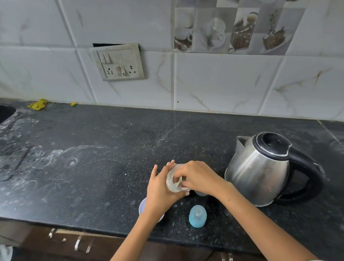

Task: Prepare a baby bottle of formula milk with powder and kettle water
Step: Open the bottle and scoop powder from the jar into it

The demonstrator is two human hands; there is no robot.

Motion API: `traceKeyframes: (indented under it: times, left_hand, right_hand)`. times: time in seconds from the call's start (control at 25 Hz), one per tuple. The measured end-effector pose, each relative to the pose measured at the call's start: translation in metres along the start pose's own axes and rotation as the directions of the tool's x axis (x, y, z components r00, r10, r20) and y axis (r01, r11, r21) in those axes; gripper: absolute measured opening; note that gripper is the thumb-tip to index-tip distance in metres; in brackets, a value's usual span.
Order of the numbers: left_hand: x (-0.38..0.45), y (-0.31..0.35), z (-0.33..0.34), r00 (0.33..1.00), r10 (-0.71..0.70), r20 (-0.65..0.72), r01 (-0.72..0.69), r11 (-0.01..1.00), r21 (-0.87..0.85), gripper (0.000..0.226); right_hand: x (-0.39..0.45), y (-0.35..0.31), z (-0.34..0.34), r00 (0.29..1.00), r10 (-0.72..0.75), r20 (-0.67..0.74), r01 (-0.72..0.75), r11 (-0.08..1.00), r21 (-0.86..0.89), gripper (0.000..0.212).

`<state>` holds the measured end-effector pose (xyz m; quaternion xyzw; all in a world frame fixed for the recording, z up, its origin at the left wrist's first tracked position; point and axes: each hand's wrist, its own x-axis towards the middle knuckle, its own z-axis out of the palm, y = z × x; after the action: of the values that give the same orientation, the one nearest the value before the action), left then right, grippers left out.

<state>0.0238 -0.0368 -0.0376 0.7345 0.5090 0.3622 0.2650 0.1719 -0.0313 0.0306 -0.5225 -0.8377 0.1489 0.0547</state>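
Nearby, kettle [260,171] right, blue cap [197,216] in front, both hands' fingers [181,171] clasping clear bottle [173,181].

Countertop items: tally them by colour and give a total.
Clear: 1, the bottle held in both hands
Blue: 1, the teat cap
Steel and black: 1, the kettle
White: 1, the small bowl, partly hidden by the left wrist
Yellow: 2, the rag and a scrap
Total: 6
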Motion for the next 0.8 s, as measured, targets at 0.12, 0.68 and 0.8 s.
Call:
traceKeyframes:
  times: [0.12,0.68,0.8]
  left_hand:
    - [0.0,0.0,-0.001,1.0,-0.011,-0.001,0.011,1.0,-0.015,0.083]
    - [-0.004,0.0,0.005,0.999,0.053,-0.005,-0.053,0.998,0.038,0.081]
    - [-0.006,0.001,0.005,0.997,0.071,-0.009,-0.071,0.997,0.034,0.081]
  right_hand:
    - [-0.003,0.013,0.001,0.998,0.0,-0.057,0.007,0.993,0.12,0.016]
    - [-0.012,0.021,0.003,0.997,0.076,0.025,-0.075,0.996,-0.052,0.031]
    - [-0.015,0.017,0.002,0.99,0.087,0.109,-0.081,0.995,-0.062,0.033]
